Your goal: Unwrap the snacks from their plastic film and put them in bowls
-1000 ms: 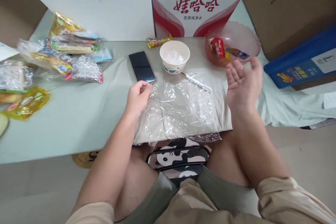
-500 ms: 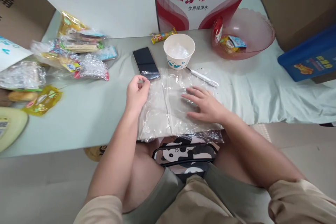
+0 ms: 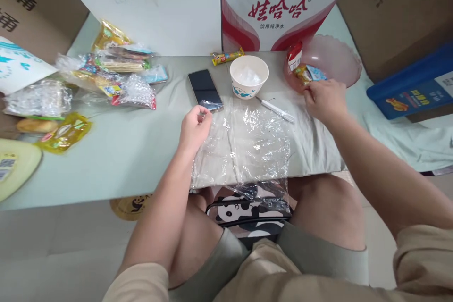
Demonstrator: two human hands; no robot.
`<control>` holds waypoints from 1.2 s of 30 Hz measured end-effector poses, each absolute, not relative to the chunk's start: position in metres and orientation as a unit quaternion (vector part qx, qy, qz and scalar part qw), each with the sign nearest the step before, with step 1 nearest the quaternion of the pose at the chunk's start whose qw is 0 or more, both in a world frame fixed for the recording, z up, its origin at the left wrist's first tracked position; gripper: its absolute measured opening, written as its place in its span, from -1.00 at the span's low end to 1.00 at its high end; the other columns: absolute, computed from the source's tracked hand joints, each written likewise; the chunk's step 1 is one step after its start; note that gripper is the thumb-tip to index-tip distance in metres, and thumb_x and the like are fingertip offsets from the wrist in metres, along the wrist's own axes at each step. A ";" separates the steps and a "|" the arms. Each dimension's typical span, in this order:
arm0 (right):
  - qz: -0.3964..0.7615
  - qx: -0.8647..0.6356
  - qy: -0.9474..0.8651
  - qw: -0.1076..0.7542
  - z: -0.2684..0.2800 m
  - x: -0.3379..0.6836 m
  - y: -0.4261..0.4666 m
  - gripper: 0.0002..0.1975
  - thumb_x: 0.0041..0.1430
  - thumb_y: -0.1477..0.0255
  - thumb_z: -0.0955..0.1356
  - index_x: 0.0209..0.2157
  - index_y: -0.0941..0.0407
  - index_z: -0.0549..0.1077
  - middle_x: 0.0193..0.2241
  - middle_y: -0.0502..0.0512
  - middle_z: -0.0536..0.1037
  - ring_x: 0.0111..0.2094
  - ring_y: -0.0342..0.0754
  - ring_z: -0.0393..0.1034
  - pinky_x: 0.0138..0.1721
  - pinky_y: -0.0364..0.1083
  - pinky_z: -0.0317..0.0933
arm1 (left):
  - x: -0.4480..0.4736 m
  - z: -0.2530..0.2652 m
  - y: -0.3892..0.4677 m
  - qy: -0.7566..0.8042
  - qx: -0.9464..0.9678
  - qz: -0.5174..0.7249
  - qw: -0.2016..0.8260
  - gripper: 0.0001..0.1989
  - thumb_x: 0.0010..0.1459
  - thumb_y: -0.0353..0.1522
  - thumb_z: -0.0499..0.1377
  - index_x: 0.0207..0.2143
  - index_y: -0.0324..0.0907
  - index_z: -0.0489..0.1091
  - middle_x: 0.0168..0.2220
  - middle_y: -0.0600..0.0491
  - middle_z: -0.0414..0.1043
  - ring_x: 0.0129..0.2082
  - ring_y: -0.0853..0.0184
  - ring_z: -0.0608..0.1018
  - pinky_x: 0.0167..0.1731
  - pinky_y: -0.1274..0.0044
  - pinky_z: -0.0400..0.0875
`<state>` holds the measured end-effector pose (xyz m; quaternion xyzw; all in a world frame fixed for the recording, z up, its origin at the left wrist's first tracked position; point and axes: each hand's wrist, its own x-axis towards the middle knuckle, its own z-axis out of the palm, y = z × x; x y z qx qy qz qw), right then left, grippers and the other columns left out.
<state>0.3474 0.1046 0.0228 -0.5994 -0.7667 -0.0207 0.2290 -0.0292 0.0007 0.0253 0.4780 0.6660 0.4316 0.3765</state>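
Note:
A sheet of clear plastic film [image 3: 244,146] lies spread on the cloth, its near end hanging over the table edge. At its far left corner my left hand [image 3: 196,130] is closed, pinching the film between thumb and fingers beside a dark phone [image 3: 205,88]. My right hand [image 3: 326,99] is at the near side of a pink translucent bowl [image 3: 339,56], with its fingers closed on the bowl's edge; the fingertips are partly hidden. Snack packets [image 3: 311,74] lie inside that bowl. Between the hands are a white paper bowl [image 3: 249,92] holding clear plastic and a white-handled tool [image 3: 278,110].
Wrapped snacks [image 3: 120,73] are heaped at the left, near a yellow packet [image 3: 67,134] and a pale yellow container [image 3: 16,165]. White cartons [image 3: 276,14] stand along the back. A yellow snack stick [image 3: 228,56] lies before them; a blue box [image 3: 410,87] is at right.
My right hand has left the film and moved right and away from me to the pink bowl. My left hand keeps its hold on the film corner. The head view has shifted slightly.

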 end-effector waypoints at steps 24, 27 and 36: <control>0.126 -0.453 -0.866 0.170 0.004 0.270 -0.043 -0.64 0.30 0.28 0.36 0.07 0.10 0.54 0.25 0.27 0.48 0.33 0.33 0.27 0.28 0.39 0.20 | -0.034 0.032 -0.032 0.506 0.810 0.039 0.294 -0.19 0.00 -0.17 0.46 0.30 0.02 0.35 0.51 -0.04 0.07 0.53 -0.08 0.01 0.46 0.02 0.02; 0.129 -0.449 -0.860 0.205 0.007 0.277 -0.037 -0.75 0.38 0.32 0.30 -0.25 0.09 0.59 0.09 0.26 0.59 0.24 0.26 0.39 0.23 0.29 0.28 | -0.037 0.031 -0.034 0.516 0.801 0.007 0.303 -0.12 -0.03 -0.17 0.48 0.35 0.05 0.31 0.54 -0.02 -0.06 0.55 -0.11 -0.08 0.46 0.00 -0.02; 0.180 -0.511 -0.798 0.264 0.035 0.282 -0.050 -0.77 0.34 0.24 0.28 -0.33 0.05 0.44 -0.48 0.06 0.56 -0.50 -0.04 0.40 -0.40 -0.03 0.26 | -0.045 0.042 -0.042 0.537 0.730 0.314 0.283 -0.84 0.21 -0.32 0.21 -0.24 -0.11 0.60 -0.15 -0.03 0.65 -0.07 0.19 0.67 0.06 0.32 0.56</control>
